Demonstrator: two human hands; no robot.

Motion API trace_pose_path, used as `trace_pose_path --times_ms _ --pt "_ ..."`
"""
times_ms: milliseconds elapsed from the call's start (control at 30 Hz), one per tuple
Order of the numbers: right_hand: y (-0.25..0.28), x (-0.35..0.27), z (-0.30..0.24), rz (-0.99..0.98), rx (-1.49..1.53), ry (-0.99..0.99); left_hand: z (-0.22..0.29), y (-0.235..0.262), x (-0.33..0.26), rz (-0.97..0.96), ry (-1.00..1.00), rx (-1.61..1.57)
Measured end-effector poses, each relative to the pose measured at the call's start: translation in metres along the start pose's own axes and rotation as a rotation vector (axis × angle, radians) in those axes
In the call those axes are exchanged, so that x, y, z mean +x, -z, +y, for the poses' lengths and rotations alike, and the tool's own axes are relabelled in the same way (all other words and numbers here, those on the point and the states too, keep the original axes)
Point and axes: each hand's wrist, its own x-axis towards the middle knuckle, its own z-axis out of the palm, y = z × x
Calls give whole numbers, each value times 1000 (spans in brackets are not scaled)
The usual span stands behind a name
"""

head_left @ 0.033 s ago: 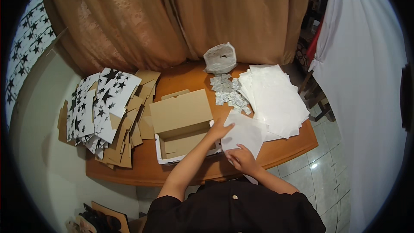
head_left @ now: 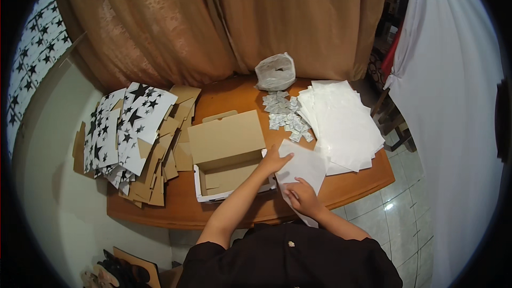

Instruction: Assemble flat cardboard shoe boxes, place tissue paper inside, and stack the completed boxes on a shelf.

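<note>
A thin white paper sheet [head_left: 302, 163] lies under both of my hands, right of the box and tilted toward me. My left hand [head_left: 274, 160] grips its left edge, thumb stretched over the top face. Nearer to me, my right hand [head_left: 302, 195] is closed on the lower part of the sheet, its index finger bent. The sheet's lower end reaches past the table's front edge toward my shirt. Just left of the sheet stands an open cardboard box [head_left: 228, 137], brown inside, its lid raised at the back; my left forearm crosses its front right part.
A fanned stack of white sheets [head_left: 346, 122] lies at the right. Many small pale packets [head_left: 285, 111] are heaped behind, beside a translucent plastic bag [head_left: 276, 72]. Flat star-printed cardboard pieces [head_left: 140, 122] pile up at the left of the wooden table [head_left: 160, 216]. Brown curtains [head_left: 224, 21] hang behind.
The sheet has slid toward me, and its lower end now shows below my right hand. Both hands keep nearly the same places.
</note>
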Motion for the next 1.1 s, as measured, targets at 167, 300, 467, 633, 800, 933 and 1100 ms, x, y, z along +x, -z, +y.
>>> trace_pose_path --times_ms 167,300,467,633,800,933,1100 --pt "-1 12 -10 262 -18 146 6 20 -5 -271 130 267" --pt "-7 11 -15 295 -16 166 9 40 -6 -339 135 266" --pt "-8 20 -31 357 -31 185 15 81 -6 -380 135 -80" --pt "-26 28 -27 335 235 92 38 154 -52 -16 -206 -529" --pt "-83 32 17 429 412 -506 -29 185 -114 383 -177 -731" --pt "-122 33 40 294 700 -839 -99 166 -145 627 -69 -783" --pt "-135 42 45 180 465 -808 -160 157 -164 716 22 -717"
